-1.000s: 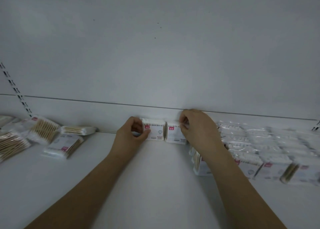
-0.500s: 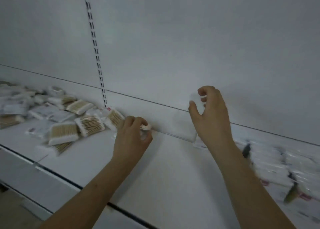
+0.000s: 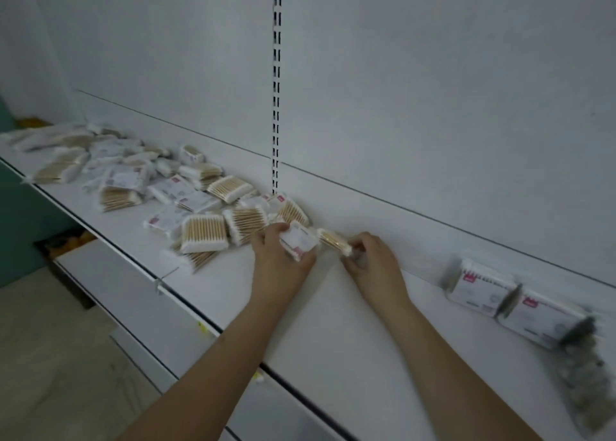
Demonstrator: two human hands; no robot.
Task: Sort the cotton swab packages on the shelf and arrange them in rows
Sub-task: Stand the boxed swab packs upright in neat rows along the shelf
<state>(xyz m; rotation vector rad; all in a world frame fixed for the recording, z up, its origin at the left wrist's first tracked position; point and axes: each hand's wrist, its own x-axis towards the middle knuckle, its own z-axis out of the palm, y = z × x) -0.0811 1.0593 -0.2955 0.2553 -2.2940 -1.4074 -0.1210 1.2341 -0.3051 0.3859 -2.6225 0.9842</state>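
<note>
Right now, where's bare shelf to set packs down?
Bare shelf runs between the right hand and the two standing packs, along the back wall. Also the front strip beneath the forearms. Crowded: the loose pile, left of the left hand.

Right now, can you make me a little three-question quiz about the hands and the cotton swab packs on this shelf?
1. True or false: the left hand grips a cotton swab pack.
2. The loose pile of packs lies on which side of the hands? A) the person's left B) the person's right C) behind the wall strip
3. Fill in: the right hand pinches the end of a ____.

Key:
1. True.
2. A. On the right stand two upright packs against the back wall.
3. Pack.
</note>
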